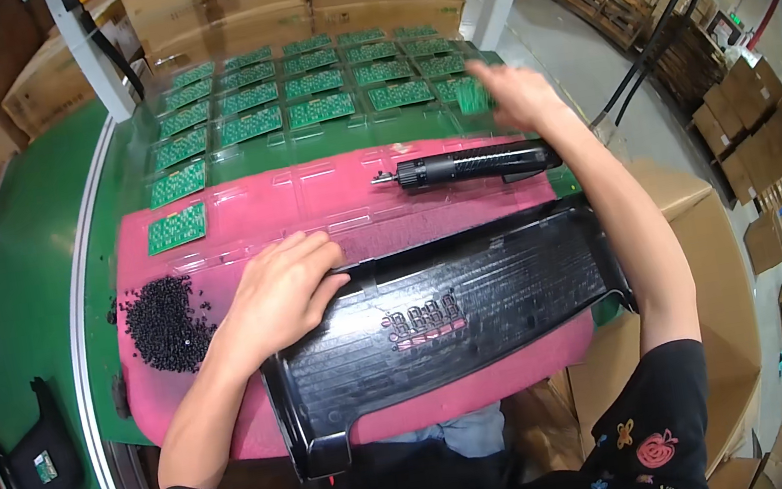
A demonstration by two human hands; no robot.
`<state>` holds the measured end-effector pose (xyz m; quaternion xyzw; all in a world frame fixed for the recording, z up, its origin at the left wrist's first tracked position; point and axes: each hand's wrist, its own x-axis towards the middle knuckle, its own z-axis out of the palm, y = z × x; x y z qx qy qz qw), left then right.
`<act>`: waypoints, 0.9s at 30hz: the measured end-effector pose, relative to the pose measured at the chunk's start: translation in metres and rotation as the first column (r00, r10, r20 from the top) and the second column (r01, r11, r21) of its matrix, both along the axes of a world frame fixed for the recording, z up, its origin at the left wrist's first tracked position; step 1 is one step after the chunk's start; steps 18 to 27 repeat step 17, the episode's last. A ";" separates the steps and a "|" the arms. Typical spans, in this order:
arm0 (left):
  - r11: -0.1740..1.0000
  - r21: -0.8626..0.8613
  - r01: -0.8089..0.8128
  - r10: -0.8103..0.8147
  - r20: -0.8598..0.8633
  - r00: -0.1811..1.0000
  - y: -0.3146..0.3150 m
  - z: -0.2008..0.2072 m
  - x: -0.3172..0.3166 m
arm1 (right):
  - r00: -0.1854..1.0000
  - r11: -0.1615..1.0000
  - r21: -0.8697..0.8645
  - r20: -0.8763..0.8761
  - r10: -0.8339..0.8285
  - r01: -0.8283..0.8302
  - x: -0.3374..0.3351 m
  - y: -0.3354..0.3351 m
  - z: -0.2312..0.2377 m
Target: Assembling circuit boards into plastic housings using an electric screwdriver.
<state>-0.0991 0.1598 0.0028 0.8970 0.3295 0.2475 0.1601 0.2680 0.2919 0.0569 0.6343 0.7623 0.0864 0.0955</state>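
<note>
A long black plastic housing (479, 292) lies tilted before me on a pink mat (491, 371), with digit-shaped cutouts near its middle. My left hand (287, 295) is closed over its far left corner, the fingers bent. At the far right, my right hand (522, 95) pinches a green circuit board (473, 96), blurred by motion, at the edge of a clear plastic tray (297, 188). Rows of similar circuit boards (320, 108) lie in the tray's pockets. Between the housing and the boards rests a black electric screwdriver (475, 165), its bit pointing left.
A heap of small black parts (167, 323) sits on the mat's left side. Cardboard boxes (219, 7) stand behind the tray, and an open carton (680, 252) is at my right. Another black housing (39, 459) lies on a green surface at far left.
</note>
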 end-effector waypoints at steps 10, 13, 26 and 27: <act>0.988 -0.098 -0.120 0.140 0.228 0.964 -0.014 0.017 -0.007 | -0.222 0.937 0.222 -0.961 0.164 -0.271 -0.126 -0.144 0.018; 0.976 -0.218 0.019 0.101 0.526 0.845 -0.020 0.014 0.001 | -0.340 0.887 0.251 -0.933 0.115 -0.389 -0.143 -0.170 0.003; 0.979 -0.196 0.055 0.056 0.521 0.852 -0.024 0.015 -0.001 | -0.306 0.888 0.302 -0.931 0.197 -0.347 -0.146 -0.180 -0.012; 0.979 -0.196 0.055 0.056 0.521 0.852 -0.024 0.015 -0.001 | -0.306 0.888 0.302 -0.931 0.197 -0.347 -0.146 -0.180 -0.012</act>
